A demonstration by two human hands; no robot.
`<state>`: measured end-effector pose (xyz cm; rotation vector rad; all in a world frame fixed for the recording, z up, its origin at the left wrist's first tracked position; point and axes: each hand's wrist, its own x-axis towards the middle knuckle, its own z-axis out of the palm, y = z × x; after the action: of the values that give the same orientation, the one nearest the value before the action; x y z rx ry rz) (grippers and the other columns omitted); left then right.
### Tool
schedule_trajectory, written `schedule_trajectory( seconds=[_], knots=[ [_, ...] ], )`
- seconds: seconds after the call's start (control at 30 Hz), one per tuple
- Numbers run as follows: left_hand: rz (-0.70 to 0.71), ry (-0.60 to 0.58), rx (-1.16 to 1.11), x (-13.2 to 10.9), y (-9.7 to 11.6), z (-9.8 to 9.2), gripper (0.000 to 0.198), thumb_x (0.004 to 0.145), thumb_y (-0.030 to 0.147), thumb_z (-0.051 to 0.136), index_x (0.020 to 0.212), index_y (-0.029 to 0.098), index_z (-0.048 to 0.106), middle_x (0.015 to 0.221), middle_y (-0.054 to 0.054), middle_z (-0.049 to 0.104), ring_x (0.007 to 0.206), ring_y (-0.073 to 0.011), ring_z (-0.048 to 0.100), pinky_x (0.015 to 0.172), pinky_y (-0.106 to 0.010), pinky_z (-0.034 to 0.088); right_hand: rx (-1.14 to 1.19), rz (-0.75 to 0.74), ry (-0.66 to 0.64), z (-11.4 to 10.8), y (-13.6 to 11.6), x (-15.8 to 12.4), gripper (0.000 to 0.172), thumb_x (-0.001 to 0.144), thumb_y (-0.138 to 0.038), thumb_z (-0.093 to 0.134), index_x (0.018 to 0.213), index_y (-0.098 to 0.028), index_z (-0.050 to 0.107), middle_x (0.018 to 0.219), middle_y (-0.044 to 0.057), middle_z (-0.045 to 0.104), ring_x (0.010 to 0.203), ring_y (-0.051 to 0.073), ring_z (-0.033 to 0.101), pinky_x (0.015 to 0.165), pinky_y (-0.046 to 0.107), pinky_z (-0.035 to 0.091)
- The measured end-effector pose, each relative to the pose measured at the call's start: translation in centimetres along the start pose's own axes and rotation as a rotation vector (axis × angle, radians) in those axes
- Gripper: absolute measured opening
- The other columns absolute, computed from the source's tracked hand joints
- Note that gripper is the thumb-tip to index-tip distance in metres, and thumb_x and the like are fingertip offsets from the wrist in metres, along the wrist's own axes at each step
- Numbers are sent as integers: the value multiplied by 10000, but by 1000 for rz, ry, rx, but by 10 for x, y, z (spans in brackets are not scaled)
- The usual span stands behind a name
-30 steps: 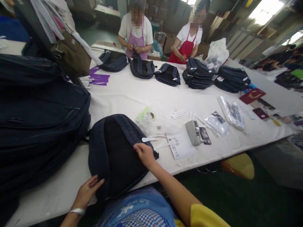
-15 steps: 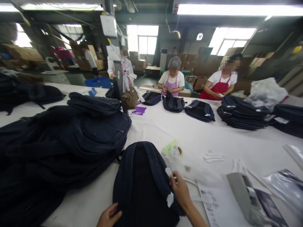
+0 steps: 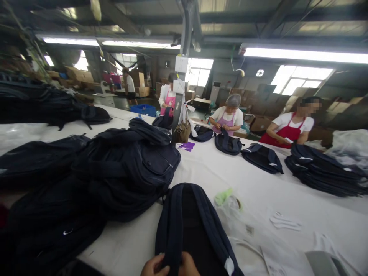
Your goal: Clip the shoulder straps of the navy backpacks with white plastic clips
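Note:
A dark navy backpack [image 3: 198, 230] lies on the white table with its back panel and shoulder straps facing up. At the bottom edge of the view, my left hand [image 3: 154, 265] pinches the outer edge of the backpack's left shoulder strap [image 3: 174, 234]. My right hand [image 3: 188, 264] grips the same strap from its inner side, with some fingers hidden under it. A white tag [image 3: 229, 265] hangs at the lower part of the right strap. The lower end of the backpack is cut off by the frame.
A heap of dark backpacks [image 3: 129, 172] rises on the left. To the right lie a clear plastic bag [image 3: 241, 214], white strips [image 3: 284, 222] and a grey device [image 3: 324, 262]. A post [image 3: 178, 107] stands beyond. Across the table, several people work beside stacked backpacks [image 3: 322, 172].
My right hand has left the right strap and the small white piece there, moving left to the left strap. My left hand now grips that strap. The view has swung left and tilted up.

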<state>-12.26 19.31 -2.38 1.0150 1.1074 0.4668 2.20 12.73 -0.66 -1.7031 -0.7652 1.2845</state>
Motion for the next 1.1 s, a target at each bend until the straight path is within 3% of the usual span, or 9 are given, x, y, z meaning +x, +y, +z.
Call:
schedule_trajectory(
  seconds=[0.1,0.23,0.43,0.57,0.67,0.77,0.83,1.0,1.1],
  knots=[
    [74,29,32,-5,-8,-2,519,462,338,810,937,145,728,1146,-169,653,1160,-328,544,1055,-401,376,68,1,-215,0,-4,-8,279,594,-456,711,748,-224,725,735,53,702,827,299,665,784,423,502],
    [216,-53,129,-13,-7,-3,376,636,280,709,1002,194,716,1279,-121,571,1214,-262,503,1055,-335,370,144,-51,-274,5,-11,-13,294,642,-488,686,724,-209,729,663,42,680,750,264,656,721,393,502],
    [225,1,86,-24,0,-4,342,645,204,696,986,199,716,1381,-100,463,1228,-253,477,1050,-334,360,154,98,-441,-9,-20,-21,272,607,-353,731,825,-190,716,709,13,675,744,202,627,780,344,473],
    [229,46,44,-26,-5,-1,330,648,195,694,977,194,713,1318,-91,499,1196,-240,500,1027,-313,385,189,231,-472,-14,-16,-22,362,600,-299,745,932,-166,690,793,17,671,742,164,610,777,301,458],
    [206,99,2,-30,-13,2,560,658,233,702,1205,215,583,1291,-94,506,1013,-201,609,922,-314,468,170,233,-397,-10,-8,-21,362,648,-357,732,945,-156,682,810,24,668,696,137,585,731,276,451],
    [148,256,17,-35,-23,3,829,628,303,745,1370,238,380,1210,-97,561,768,-150,639,801,-313,508,177,242,-330,-4,1,-19,376,658,-404,728,927,-145,681,783,29,667,657,131,566,689,271,447],
    [111,320,29,-37,-28,3,800,595,346,769,1314,196,451,1095,-91,626,753,-159,631,791,-307,502,173,253,-330,-3,5,-17,380,652,-416,733,904,-136,681,770,33,668,660,136,569,699,279,449],
    [-3,5,-195,-37,-29,-3,482,641,409,728,1016,124,625,911,-91,708,835,-215,656,788,-322,512,133,263,-373,-6,4,-14,440,662,-475,717,904,-109,675,782,57,681,696,154,602,762,318,462],
    [-74,-38,-286,-35,-29,-7,453,670,430,696,1001,128,632,907,-91,720,840,-225,666,781,-342,520,136,250,-380,-4,4,-14,455,663,-475,717,937,-114,671,816,65,695,745,174,629,804,342,473]
  ],
)
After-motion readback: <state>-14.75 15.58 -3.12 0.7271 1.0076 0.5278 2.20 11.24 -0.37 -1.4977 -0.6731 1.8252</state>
